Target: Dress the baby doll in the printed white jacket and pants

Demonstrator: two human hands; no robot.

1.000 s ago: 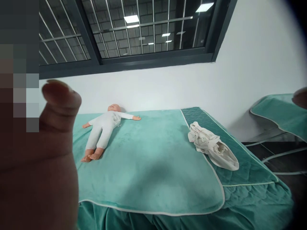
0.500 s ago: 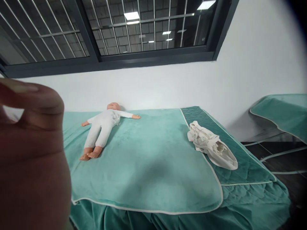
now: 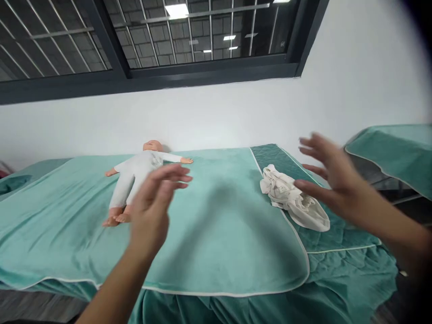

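Note:
A baby doll (image 3: 137, 168) in a white outfit lies on its back on the green bed cover (image 3: 216, 252), arms spread, head toward the wall. My left hand (image 3: 155, 207) is raised over the bed in front of the doll's legs, fingers apart and holding nothing; it hides part of the doll's lower body. On the right, my right hand (image 3: 332, 175) hangs in the air, slightly blurred, with its fingers spread and nothing in it. Below and left of it, a crumpled white cloth (image 3: 292, 198) rests across the light cover's edge and the darker quilted part.
Behind the bed is a white wall (image 3: 216, 114) with a dark-framed window (image 3: 209, 77) and metal bars above. Another green-covered surface (image 3: 394, 148) stands at the far right. Dark floor (image 3: 37, 306) shows at the lower left.
The large close-up hand at the left edge is gone from there. Both my hands now show over the bed, apart. The view has shifted slightly; doll and cloth lie as before.

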